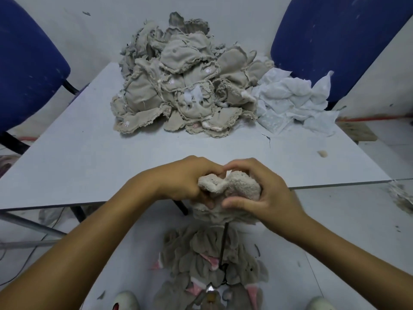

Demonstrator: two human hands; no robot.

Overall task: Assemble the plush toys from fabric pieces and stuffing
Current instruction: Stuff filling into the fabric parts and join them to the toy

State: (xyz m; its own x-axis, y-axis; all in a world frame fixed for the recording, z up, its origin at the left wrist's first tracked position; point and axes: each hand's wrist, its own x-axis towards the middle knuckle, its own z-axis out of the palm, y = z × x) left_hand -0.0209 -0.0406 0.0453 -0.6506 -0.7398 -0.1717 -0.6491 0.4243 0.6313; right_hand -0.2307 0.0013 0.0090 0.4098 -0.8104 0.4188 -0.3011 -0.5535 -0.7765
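I see both forearms converging at centre, left hand (185, 177) and right hand (266, 193) with fingers curled, gripping one beige plush piece (232, 186) between them, just off the table's (89, 157) near edge, fabric pile (183, 86) at 12 o'clock.

My left grip (185, 180) and right grip (263, 193) meet at the near edge of the bench (89, 153), both closed round one plush piece (232, 186) between them. Behind, at the far side of the bench, lies a heap of fabric shells (178, 86), with thin cloth (290, 101) just right of it. Below my grips, more shells (212, 260) lie on the floor. Chairs stand behind left (29, 63) and right (330, 41).
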